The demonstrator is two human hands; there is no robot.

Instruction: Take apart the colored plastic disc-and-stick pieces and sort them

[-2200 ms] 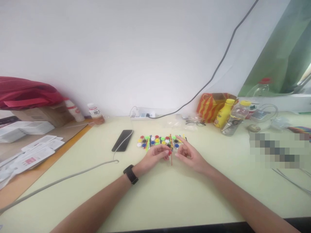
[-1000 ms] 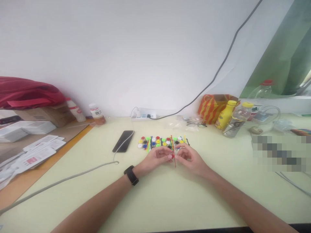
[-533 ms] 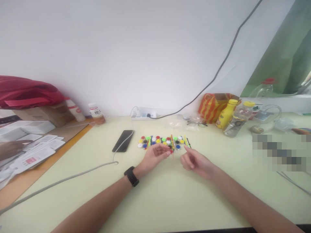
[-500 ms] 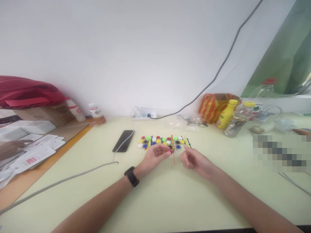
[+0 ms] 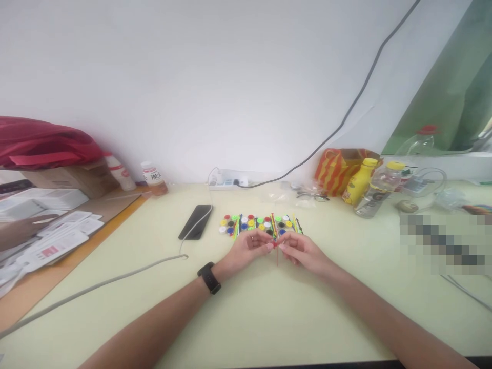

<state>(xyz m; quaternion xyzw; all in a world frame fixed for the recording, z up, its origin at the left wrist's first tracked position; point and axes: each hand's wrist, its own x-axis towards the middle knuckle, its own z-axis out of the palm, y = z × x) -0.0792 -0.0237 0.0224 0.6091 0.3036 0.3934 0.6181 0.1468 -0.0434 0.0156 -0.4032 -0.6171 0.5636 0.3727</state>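
Observation:
Between my two hands is a small red piece with a thin red stick [image 5: 277,257] pointing down from it. My left hand [image 5: 249,249], with a black watch on the wrist, pinches it from the left. From the right, my right hand [image 5: 300,250] has thumb and forefinger closed at the same piece. Just behind the fingers lies a row of paint pots [image 5: 250,224] with red, yellow, green, blue, white and black tops. Thin coloured sticks [image 5: 273,220] lie among them. My fingers hide part of the nearest pots.
A black phone [image 5: 195,222] lies left of the pots, a grey cable [image 5: 115,278] running past it. Against the wall are a power strip [image 5: 228,180], eyeglasses [image 5: 313,197], a striped bag [image 5: 330,171] and bottles [image 5: 359,180]. At far left, another person's hand [image 5: 23,230] touches printed cards [image 5: 57,246].
My right hand has moved left and closed on the red piece beside my left hand. The other person's hand has shifted slightly over the cards.

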